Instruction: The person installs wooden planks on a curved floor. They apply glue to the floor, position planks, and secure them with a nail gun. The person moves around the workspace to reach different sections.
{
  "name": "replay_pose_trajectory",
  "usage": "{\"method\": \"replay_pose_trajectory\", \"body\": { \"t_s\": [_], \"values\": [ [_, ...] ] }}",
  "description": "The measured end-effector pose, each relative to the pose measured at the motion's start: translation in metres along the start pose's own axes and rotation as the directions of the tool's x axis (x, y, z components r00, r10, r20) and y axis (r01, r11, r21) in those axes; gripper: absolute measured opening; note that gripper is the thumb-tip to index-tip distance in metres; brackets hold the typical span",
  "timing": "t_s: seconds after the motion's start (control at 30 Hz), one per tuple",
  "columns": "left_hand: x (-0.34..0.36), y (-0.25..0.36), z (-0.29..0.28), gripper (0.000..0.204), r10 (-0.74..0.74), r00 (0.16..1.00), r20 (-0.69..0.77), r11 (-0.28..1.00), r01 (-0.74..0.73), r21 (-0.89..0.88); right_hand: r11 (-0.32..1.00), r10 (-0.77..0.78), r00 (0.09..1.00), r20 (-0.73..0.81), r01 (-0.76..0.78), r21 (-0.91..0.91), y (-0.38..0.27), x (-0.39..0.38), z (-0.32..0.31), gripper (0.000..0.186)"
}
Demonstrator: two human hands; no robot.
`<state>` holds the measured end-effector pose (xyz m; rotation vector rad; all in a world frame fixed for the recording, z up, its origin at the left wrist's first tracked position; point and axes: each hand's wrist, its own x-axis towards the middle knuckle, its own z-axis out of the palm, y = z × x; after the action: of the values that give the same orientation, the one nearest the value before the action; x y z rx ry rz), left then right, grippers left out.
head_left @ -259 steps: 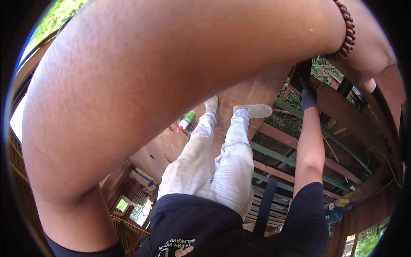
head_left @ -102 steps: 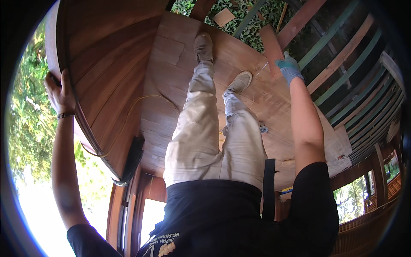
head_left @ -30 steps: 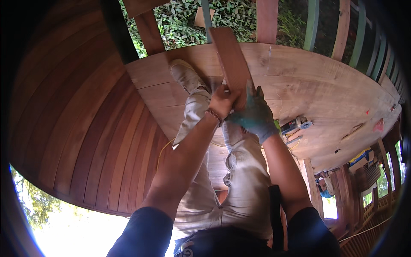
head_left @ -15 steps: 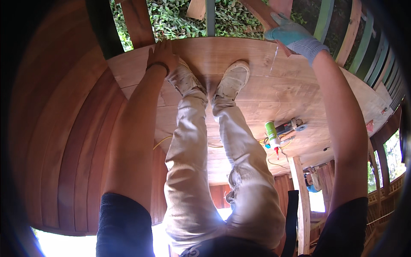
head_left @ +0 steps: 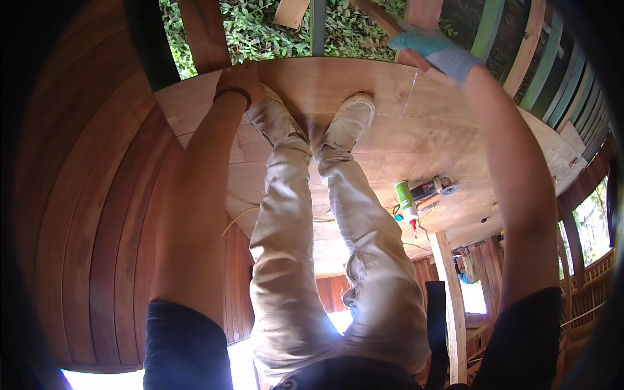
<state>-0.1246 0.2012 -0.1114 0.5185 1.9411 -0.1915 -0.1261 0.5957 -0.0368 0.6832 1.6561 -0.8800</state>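
My bare left hand [head_left: 239, 83], with a dark bracelet at its wrist, is closed over the far edge of the wooden floor [head_left: 286, 77], just beside my left shoe; its fingertips are partly hidden. My right hand [head_left: 437, 53], in a teal and grey glove and slightly blurred, grips a reddish-brown strip of wood [head_left: 379, 14]. That strip passes under the glove, and its other end shows below at the floor's edge. Both arms reach far forward, past my shoes [head_left: 349, 121], which stand on the boards between the hands.
An angle grinder [head_left: 434, 188] and a green-and-white glue bottle with a red tip [head_left: 406, 203] lie on the floor behind my feet, among yellow cord. Beams [head_left: 205, 36] cross open ground with green plants beyond the edge. A curved plank wall [head_left: 84, 195] rises at the left.
My gloved right hand has shifted left and slightly away with the wood strip. My left hand stays at the board edge, its fingers more bunched. The view has moved slightly.
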Motion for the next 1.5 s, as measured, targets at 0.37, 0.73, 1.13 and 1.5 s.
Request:
{"method": "replay_pose_trajectory", "body": {
  "t_s": [0.37, 0.73, 1.13, 1.5],
  "values": [
    [-0.002, 0.004, -0.011, 0.051, -0.001, 1.0, -0.008, 1.0, 0.001, -0.001, 0.909, 0.205, 0.957, 0.203, -0.11, -0.403, 0.002, 0.001, -0.008, 0.088],
    [-0.006, 0.005, -0.021, 0.051, -0.025, 1.0, 0.018, 0.999, 0.026, -0.038, 0.956, -0.02, 0.977, 0.214, 0.082, -0.283, 0.005, 0.01, 0.001, 0.055],
    [0.003, -0.006, 0.015, 0.075, 0.023, 0.999, -0.046, 0.997, -0.027, -0.075, 0.991, 0.005, 0.963, 0.268, 0.031, -0.127, -0.012, -0.043, -0.014, 0.055],
    [-0.263, 0.019, 0.085, 0.06, 0.159, 0.987, 0.009, 0.663, -0.1, -0.742, 0.933, -0.212, 0.977, -0.017, 0.207, 0.295, 0.014, -0.183, 0.063, 0.08]
  ]
}}
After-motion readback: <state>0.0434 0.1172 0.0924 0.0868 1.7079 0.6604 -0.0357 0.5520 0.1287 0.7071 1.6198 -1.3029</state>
